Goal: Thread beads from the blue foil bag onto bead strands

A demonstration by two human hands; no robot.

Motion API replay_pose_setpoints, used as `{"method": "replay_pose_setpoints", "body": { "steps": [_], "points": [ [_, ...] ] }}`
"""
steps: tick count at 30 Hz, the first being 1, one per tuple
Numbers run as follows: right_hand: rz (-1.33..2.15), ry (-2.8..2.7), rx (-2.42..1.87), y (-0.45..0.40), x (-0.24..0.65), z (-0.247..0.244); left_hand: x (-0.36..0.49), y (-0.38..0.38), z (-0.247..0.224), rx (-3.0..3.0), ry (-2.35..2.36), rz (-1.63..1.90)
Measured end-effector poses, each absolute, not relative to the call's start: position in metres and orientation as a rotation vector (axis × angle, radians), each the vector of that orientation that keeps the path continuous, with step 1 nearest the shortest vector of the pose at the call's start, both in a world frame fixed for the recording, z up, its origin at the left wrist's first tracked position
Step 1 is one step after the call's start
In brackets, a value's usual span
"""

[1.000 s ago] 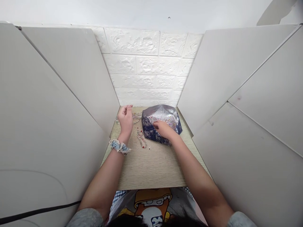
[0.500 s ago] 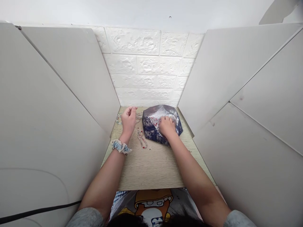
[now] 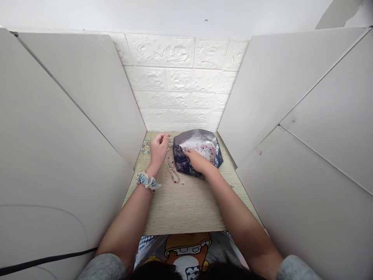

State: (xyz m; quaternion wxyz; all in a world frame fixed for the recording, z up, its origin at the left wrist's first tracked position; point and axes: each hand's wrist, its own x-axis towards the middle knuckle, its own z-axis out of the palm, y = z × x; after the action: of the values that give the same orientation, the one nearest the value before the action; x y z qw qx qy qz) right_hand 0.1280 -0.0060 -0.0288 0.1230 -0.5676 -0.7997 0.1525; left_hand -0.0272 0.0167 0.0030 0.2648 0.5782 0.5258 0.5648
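My left hand (image 3: 159, 147) is raised over the back left of the table, thumb and fingertips pinched together; whatever they hold is too small to make out. A navy patterned bag (image 3: 181, 165) with a silvery lining stands open to its right. Many small red, clear and pale beads (image 3: 207, 148) lie inside. Across the bag's left front part reaches my right hand (image 3: 197, 160), its fingers drawn together and pointing left; anything between them is hidden. A strand of beads (image 3: 173, 171) lies in front of my left hand, and another beaded strand (image 3: 145, 145) lies behind it.
A tiny loose piece (image 3: 182, 183) lies on the wooden table (image 3: 186, 210). Tall pale panels (image 3: 96, 89) close in both sides, and a white brick-pattern wall (image 3: 180, 79) stands behind. A black cable (image 3: 52, 259) runs at lower left.
My right hand has moved left from the beads in the middle of the bag to the bag's left front side. My left hand keeps its pinch, nearly still.
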Motion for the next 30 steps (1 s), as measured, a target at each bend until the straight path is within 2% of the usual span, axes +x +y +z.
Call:
{"method": "replay_pose_setpoints", "body": {
  "steps": [4, 10, 17, 22, 30],
  "points": [
    [0.55, -2.412, -1.59, -0.004, 0.142, -0.025, -0.025, 0.016, 0.003, 1.609, 1.401, 1.478],
    [0.377, -2.038, -1.944, 0.004, 0.161, -0.032, -0.025, 0.018, -0.002, 1.653, 1.402, 1.39],
    [0.393, -1.915, -1.883, 0.008, 0.165, -0.031, -0.025, 0.015, -0.001, 1.798, 1.416, 1.315],
    [0.349, -2.044, -1.731, 0.009, 0.156, -0.036, -0.022, 0.011, 0.001, 1.911, 1.456, 1.279],
    [0.206, -2.097, -1.744, 0.01, 0.148, -0.044, -0.02, 0.01, 0.001, 1.992, 1.473, 1.237]
  ]
}}
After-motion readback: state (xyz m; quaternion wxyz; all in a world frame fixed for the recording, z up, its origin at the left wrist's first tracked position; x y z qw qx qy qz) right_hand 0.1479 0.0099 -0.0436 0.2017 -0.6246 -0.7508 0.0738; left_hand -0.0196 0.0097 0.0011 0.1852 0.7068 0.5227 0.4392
